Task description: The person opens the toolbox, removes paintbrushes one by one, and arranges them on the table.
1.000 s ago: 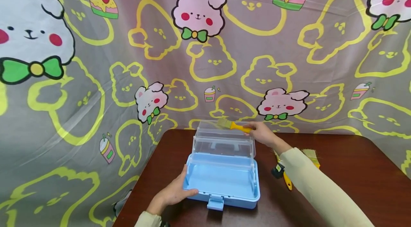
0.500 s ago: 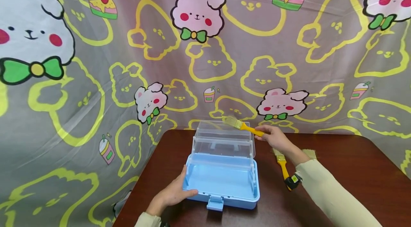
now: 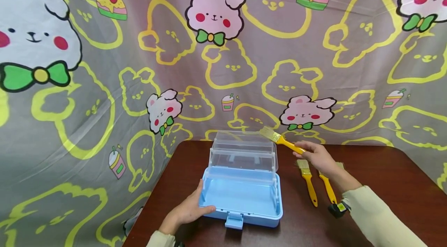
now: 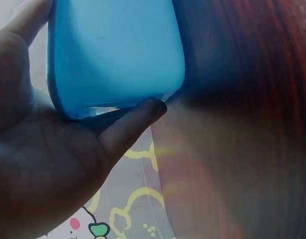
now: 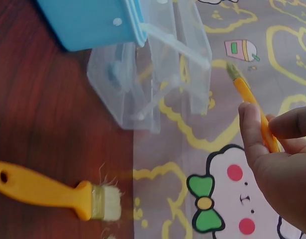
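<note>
A light-blue toolbox (image 3: 241,196) stands on the table, its clear lid and trays raised at the back. My left hand (image 3: 190,208) holds its front left corner, thumb along the front and fingers along the left side. In the left wrist view, the thumb (image 4: 133,127) presses against the blue wall. My right hand (image 3: 319,157) pinches the yellow handle of a paintbrush (image 3: 286,144), bristles pointing up and left, right of the raised lid. Two more paintbrushes lie right of the box: one (image 3: 309,185) in full view, the other (image 3: 327,186) partly hidden by my right arm.
A brown wooden table (image 3: 380,177) bears everything. Behind it and on the left hangs a patterned curtain (image 3: 244,76). The clear lid (image 3: 225,140) rises at the table's far side. A blue latch (image 3: 234,221) hangs open at the box front.
My right hand has moved right with its paintbrush, away from above the clear lid. More of the brushes on the table shows. My left hand and the box have stayed put.
</note>
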Demonstrator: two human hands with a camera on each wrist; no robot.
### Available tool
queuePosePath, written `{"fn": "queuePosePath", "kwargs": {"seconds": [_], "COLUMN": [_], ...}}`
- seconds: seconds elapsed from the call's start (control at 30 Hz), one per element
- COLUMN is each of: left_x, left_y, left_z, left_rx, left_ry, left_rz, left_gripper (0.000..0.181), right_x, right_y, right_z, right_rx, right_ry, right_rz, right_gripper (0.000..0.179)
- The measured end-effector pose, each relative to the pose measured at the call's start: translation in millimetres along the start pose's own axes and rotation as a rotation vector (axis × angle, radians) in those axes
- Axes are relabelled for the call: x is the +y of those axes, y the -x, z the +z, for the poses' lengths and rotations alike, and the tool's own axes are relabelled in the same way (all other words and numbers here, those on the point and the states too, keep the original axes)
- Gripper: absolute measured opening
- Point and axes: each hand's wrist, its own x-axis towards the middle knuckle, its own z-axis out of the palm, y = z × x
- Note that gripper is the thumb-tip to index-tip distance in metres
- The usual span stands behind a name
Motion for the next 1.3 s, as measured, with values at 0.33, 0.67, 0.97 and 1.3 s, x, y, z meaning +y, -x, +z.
{"fn": "queuePosePath", "kwargs": {"seconds": [0.33,0.67,0.97,1.3], "left_x": [0.0,-0.6,-0.8,-1.0], "left_y": [0.1,-0.1,0.0,-0.1], "left_z": [0.8,1.0,-1.1,2.0], "left_rx": [0.002,-0.002,0.006,0.007], "left_ry": [-0.005,-0.006,0.004,0.0], "left_rz": [-0.016,-0.021,-0.014,-0.012], "left_gripper": [0.111,0.109,0.111,0.11], "right_x": [22,54,88,127], "right_y": [22.5,52.3,77.8,109.8], "right_z": [-28,-59,-90,-117], "right_rx": [0.013,0.11,0.189,0.18], "right_ry": [-0.051,-0.001,-0.032,-0.431], "right_rz": [0.01,0.034,0.079,0.042], "right_gripper": [0.039,0.037,0.035,0.046]}}
